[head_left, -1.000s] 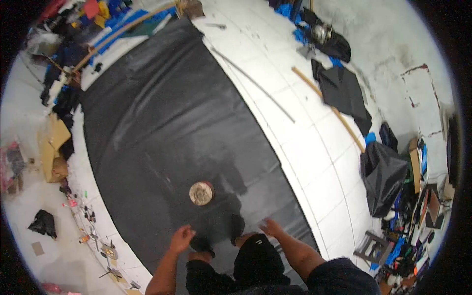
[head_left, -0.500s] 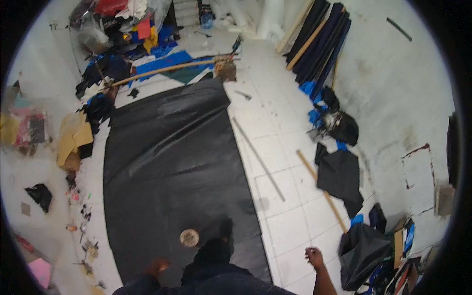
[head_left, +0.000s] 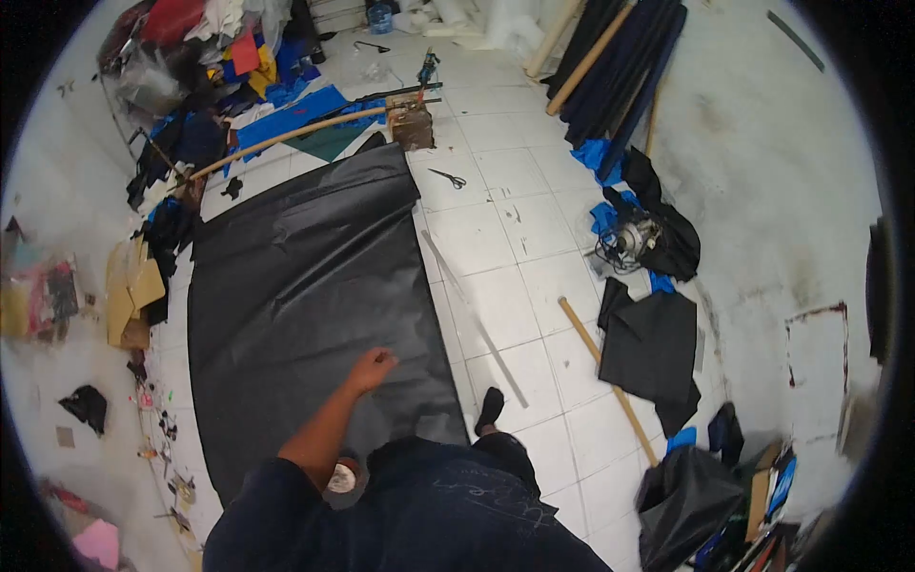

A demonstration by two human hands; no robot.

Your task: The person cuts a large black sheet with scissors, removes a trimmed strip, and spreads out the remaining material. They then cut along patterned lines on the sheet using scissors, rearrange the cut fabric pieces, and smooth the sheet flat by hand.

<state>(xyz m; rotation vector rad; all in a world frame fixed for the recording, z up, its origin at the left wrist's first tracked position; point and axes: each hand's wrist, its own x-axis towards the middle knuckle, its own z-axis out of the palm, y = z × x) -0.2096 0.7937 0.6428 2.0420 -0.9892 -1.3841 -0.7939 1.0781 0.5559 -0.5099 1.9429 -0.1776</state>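
My left hand reaches forward over a large black sheet spread on the floor. Its fingers are curled closed; whatever they may hold is too small to make out. Beneath my forearm, close to my body, is a round object with a pale top, partly hidden. My right hand is out of sight. A long, thin metal-looking strip lies along the sheet's right side. Farther up, a pair of scissors rests on the tiles.
A wooden pole and black fabric pieces lie to the right. Dark fabric rolls lean on the right wall. Scraps pile up at the far left, near a curved wooden stick. My foot is beside the sheet.
My left hand has moved forward and right over the sheet. My right hand has left the view. My body leans farther forward, and a foot now shows on the tiles.
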